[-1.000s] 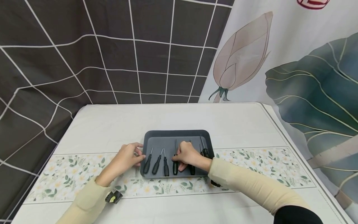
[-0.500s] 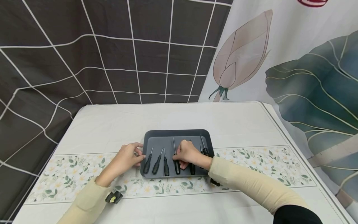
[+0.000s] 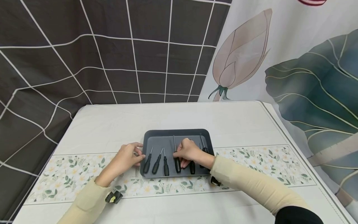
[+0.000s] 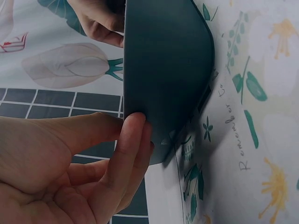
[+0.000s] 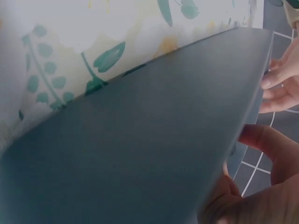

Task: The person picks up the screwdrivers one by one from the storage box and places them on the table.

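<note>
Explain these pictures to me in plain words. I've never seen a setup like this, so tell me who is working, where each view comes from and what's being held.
There's no machine here, just a person's bare left hand and right hand. The wide picture comes from a camera worn on the head, looking forward and down; the two close ones come from cameras on the wrists, so things look sideways there. On the table lies a dark grey tray holding several black-handled screwdrivers. The left hand pinches the tray's edge. The right hand reaches inside and seems to pinch one screwdriver by its handle.
</note>
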Tool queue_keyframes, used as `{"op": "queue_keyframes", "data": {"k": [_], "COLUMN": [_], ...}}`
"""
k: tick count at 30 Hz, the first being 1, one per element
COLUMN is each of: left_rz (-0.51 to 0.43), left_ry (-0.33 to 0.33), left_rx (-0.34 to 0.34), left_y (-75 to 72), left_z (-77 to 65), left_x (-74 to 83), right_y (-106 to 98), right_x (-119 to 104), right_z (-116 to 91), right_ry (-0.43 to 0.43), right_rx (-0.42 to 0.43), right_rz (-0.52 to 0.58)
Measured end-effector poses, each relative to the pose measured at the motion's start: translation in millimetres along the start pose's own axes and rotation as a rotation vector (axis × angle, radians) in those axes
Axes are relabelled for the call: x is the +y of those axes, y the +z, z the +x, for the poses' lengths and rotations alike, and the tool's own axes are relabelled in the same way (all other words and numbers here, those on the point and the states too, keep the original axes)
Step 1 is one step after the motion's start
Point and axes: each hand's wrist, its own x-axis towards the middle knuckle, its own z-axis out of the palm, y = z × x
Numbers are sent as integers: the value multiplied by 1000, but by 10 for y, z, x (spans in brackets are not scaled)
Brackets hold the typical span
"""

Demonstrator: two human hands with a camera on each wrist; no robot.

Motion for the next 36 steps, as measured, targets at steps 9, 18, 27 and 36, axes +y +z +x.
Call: {"op": "queue_keyframes", "data": {"k": [9,18,27,36], "left_rz": [9,14,12,9], "left_ry": [2,-2,-5,4], "left_rx": [-3,-8,-14,-10], "left_y": [-4,-5,-2,-9], "left_z": [6,17,16,35], "left_x": [-2,-10,-26,-14], "right_y": [-38,-58,-89,-135], "right_x": [-5,-19,-30,-38], "right_z": [-7,-22,-30,-56], "right_ry": [47,71,84,103], "right_rx": [-20,-45,-51,-41], "right_rz": [122,174,196,199]}}
